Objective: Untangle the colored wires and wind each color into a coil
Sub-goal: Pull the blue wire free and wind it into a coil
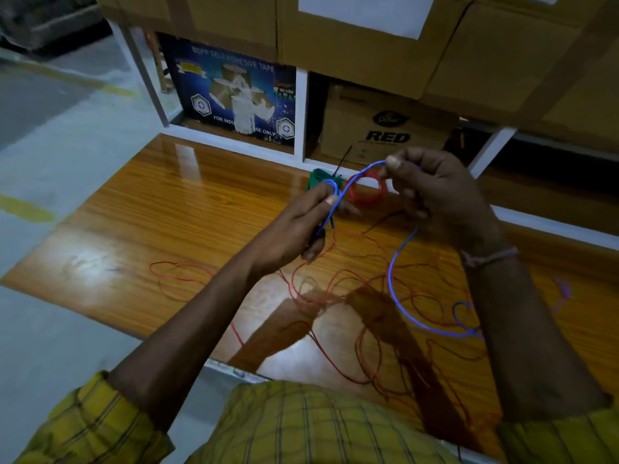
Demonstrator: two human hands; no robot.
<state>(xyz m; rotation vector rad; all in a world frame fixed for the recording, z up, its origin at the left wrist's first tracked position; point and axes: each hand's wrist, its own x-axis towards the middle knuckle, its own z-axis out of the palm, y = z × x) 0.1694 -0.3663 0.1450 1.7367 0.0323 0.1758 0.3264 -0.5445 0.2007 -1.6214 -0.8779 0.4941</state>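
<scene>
A blue wire (395,262) runs between both hands above a glossy wooden table (167,212). My left hand (301,226) grips one end, which loops over its fingers. My right hand (432,192) pinches the wire higher up. From there the blue wire hangs down and trails off to the right under my forearm. Loose red wire (335,289) lies tangled across the table below my hands. A wound red coil (368,189) and a green coil (318,179) sit at the table's far edge, partly hidden behind my hands.
A white shelf frame (301,105) stands right behind the table with cardboard boxes (385,128) and a blue tape carton (234,95). A black cable tie (343,159) pokes up by the green coil. Grey floor lies to the left.
</scene>
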